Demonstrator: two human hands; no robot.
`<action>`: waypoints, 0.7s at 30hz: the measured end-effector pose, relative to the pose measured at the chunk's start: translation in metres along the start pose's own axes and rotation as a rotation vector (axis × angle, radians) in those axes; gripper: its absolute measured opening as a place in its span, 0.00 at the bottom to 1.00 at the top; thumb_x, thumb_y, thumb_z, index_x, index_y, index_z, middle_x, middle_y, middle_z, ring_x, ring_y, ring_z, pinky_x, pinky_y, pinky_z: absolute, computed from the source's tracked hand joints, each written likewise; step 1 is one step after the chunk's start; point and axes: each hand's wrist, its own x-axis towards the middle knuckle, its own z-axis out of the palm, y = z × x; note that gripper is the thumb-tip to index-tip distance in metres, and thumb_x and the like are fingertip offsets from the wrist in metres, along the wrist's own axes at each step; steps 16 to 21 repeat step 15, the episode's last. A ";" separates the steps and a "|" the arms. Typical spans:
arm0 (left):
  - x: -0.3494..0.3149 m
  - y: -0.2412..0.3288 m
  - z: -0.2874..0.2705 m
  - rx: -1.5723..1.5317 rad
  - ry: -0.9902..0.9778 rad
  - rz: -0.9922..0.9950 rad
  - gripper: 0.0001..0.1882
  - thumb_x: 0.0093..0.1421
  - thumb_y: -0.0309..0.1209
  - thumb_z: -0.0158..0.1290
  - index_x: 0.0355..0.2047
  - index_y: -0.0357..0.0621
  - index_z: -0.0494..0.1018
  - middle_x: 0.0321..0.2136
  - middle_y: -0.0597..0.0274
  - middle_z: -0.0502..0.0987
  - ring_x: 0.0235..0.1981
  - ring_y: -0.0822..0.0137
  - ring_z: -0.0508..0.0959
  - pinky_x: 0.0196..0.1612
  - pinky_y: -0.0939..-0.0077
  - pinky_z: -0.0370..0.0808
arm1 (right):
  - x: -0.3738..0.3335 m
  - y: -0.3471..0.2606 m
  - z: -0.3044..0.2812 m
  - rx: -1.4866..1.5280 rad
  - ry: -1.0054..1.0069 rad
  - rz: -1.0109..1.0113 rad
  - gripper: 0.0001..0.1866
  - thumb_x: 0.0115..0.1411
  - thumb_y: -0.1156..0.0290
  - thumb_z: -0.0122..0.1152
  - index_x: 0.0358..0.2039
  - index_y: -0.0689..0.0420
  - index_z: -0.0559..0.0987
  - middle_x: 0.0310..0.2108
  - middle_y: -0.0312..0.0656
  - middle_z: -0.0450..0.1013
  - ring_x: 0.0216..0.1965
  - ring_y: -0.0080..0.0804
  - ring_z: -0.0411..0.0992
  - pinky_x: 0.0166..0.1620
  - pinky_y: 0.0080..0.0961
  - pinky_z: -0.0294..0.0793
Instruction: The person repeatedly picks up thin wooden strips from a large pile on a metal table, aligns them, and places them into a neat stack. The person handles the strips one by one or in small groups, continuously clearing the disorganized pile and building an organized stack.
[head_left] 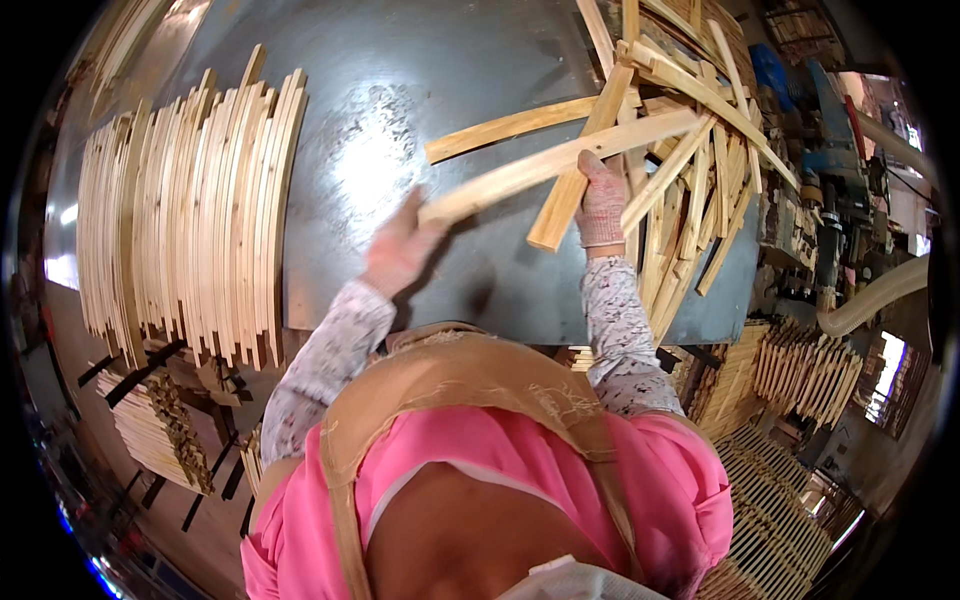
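A long pale wooden strip [520, 178] slants across the middle above the metal table. My right hand [602, 203], in a pinkish knit glove, is closed on its right part, with the thumb over the near edge. At the strip's left end, my left hand [398, 248] is closed around the tip; motion blurs its fingers somewhat. Under the held strip, a darker strip [555, 218] lies slanted toward me. Another strip [500, 128] rests on the table just beyond. To the right spreads a jumbled heap of loose strips [695, 205].
Many strips lie side by side in a row [205, 215] on the left of the table [350, 60]. Stacked wood stands below at left [150, 425] and right [805, 370]. Machinery with a pale hose [875, 297] stands at the far right.
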 end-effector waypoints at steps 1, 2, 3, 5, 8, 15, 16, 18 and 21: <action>0.012 0.014 0.010 -0.127 -0.128 -0.136 0.43 0.67 0.53 0.60 0.68 0.26 0.67 0.55 0.36 0.81 0.56 0.49 0.82 0.63 0.59 0.76 | -0.004 0.008 0.000 -0.045 -0.005 0.011 0.31 0.64 0.74 0.65 0.67 0.59 0.70 0.51 0.43 0.76 0.47 0.33 0.78 0.51 0.31 0.81; 0.021 0.024 0.011 -0.257 -0.260 -0.269 0.41 0.66 0.51 0.62 0.66 0.26 0.69 0.50 0.40 0.83 0.51 0.51 0.85 0.58 0.60 0.80 | -0.007 0.014 -0.005 -0.090 -0.005 0.021 0.28 0.64 0.74 0.63 0.65 0.59 0.71 0.50 0.42 0.76 0.46 0.31 0.77 0.50 0.30 0.80; 0.026 0.024 0.003 -0.286 -0.397 -0.333 0.39 0.66 0.49 0.62 0.64 0.26 0.71 0.47 0.44 0.84 0.46 0.55 0.85 0.53 0.63 0.81 | -0.009 0.017 -0.002 -0.131 -0.007 0.029 0.26 0.65 0.75 0.62 0.64 0.59 0.71 0.49 0.41 0.75 0.45 0.30 0.77 0.48 0.30 0.80; 0.028 0.019 -0.016 -0.344 -0.669 -0.462 0.35 0.64 0.46 0.64 0.61 0.28 0.73 0.39 0.51 0.85 0.37 0.61 0.85 0.43 0.68 0.82 | -0.018 0.028 0.008 -0.118 -0.100 0.024 0.30 0.66 0.75 0.61 0.69 0.58 0.68 0.53 0.41 0.74 0.48 0.31 0.77 0.53 0.30 0.79; 0.006 0.029 -0.043 -0.575 -0.781 -0.363 0.25 0.64 0.41 0.62 0.52 0.32 0.75 0.32 0.56 0.82 0.32 0.70 0.82 0.37 0.72 0.80 | -0.044 0.046 0.032 -0.091 -0.219 0.059 0.33 0.66 0.78 0.58 0.72 0.57 0.66 0.56 0.41 0.73 0.53 0.31 0.76 0.56 0.29 0.78; -0.094 -0.071 -0.083 0.235 0.054 -0.460 0.35 0.62 0.48 0.63 0.66 0.42 0.73 0.50 0.46 0.83 0.49 0.51 0.83 0.60 0.55 0.80 | -0.101 0.166 0.103 -0.888 -0.289 -0.148 0.45 0.65 0.73 0.63 0.80 0.56 0.54 0.73 0.53 0.65 0.72 0.51 0.67 0.74 0.40 0.65; -0.094 -0.071 -0.083 0.235 0.054 -0.460 0.35 0.62 0.48 0.63 0.66 0.42 0.73 0.50 0.46 0.83 0.49 0.51 0.83 0.60 0.55 0.80 | -0.101 0.166 0.103 -0.888 -0.289 -0.148 0.45 0.65 0.73 0.63 0.80 0.56 0.54 0.73 0.53 0.65 0.72 0.51 0.67 0.74 0.40 0.65; -0.094 -0.071 -0.083 0.235 0.054 -0.460 0.35 0.62 0.48 0.63 0.66 0.42 0.73 0.50 0.46 0.83 0.49 0.51 0.83 0.60 0.55 0.80 | -0.101 0.166 0.103 -0.888 -0.289 -0.148 0.45 0.65 0.73 0.63 0.80 0.56 0.54 0.73 0.53 0.65 0.72 0.51 0.67 0.74 0.40 0.65; -0.094 -0.071 -0.083 0.235 0.054 -0.460 0.35 0.62 0.48 0.63 0.66 0.42 0.73 0.50 0.46 0.83 0.49 0.51 0.83 0.60 0.55 0.80 | -0.101 0.166 0.103 -0.888 -0.289 -0.148 0.45 0.65 0.73 0.63 0.80 0.56 0.54 0.73 0.53 0.65 0.72 0.51 0.67 0.74 0.40 0.65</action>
